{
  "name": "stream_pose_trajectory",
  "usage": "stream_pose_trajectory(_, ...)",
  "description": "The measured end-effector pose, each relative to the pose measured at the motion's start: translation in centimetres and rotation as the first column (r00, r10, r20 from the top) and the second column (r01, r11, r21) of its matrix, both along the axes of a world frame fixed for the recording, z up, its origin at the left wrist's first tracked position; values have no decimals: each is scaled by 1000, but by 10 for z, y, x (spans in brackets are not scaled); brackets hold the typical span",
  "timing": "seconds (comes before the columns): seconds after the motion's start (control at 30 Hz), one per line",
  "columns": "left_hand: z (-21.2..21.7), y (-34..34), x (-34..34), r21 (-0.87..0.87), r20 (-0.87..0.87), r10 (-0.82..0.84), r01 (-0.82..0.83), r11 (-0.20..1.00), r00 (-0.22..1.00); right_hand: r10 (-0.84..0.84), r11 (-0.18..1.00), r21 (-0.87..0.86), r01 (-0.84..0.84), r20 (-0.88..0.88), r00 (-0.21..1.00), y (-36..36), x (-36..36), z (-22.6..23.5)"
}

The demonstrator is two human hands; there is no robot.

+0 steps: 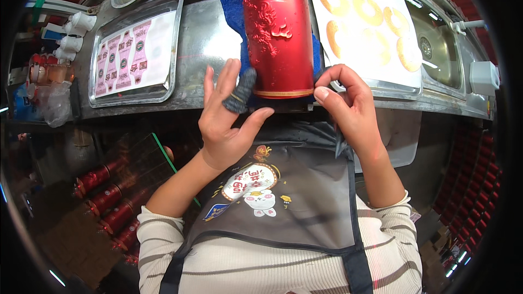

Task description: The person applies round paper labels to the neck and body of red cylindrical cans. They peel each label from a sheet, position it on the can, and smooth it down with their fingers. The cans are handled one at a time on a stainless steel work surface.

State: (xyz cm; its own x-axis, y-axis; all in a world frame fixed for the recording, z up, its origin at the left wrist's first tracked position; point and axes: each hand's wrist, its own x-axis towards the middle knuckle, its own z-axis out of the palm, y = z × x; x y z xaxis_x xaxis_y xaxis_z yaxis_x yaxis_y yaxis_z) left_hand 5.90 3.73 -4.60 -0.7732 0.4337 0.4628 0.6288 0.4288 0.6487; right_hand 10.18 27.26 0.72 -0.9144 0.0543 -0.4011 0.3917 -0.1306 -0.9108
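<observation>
A large red candle (278, 32) with raised dragon relief and a gold band at its base lies on a blue cloth (233, 13) on the metal bench. My left hand (229, 117) is spread just left of the candle's base; its index finger wears a grey fabric cot and rests against the base. My right hand (348, 103) sits at the candle's lower right edge, thumb and fingers pinched together on something small that I cannot make out.
A metal tray (171, 84) with a pink label sheet lies to the left. A white sheet of gold ring stickers (365, 16) lies to the right, beside a sink (436, 38). Several red candles (109, 201) lie below at lower left. White spools (73, 35) stand far left.
</observation>
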Motion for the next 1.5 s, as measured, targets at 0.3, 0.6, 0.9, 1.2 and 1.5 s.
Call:
stream_pose_trajectory(0.3, -6, 0, 10, -71, -95, -72, 66, 995, 993, -31, 918, 381, 106, -199, 980, -26, -12, -18)
stream_pose_trajectory(0.6, 13, 13, 2, -154, -199, -84, 54, 987, 976, 13, 955, 296, 37, -165, 986, -18, -9, -15)
stream_pose_trajectory(0.9, 30, 42, -7, -296, -356, -138, 29, 955, 924, 0, 1000, 6, 3, -307, 952, -7, 1, -36)
stream_pose_trajectory(1.2, 4, 29, -15, 60, -74, 2, 3, 998, 997, 44, 944, 329, 41, -247, 968, -11, 13, -20)
stream_pose_trajectory(1.5, -7, 3, 10, -71, -118, -12, 4, 997, 993, 166, 730, 614, 302, -587, 792, -37, -14, -23)
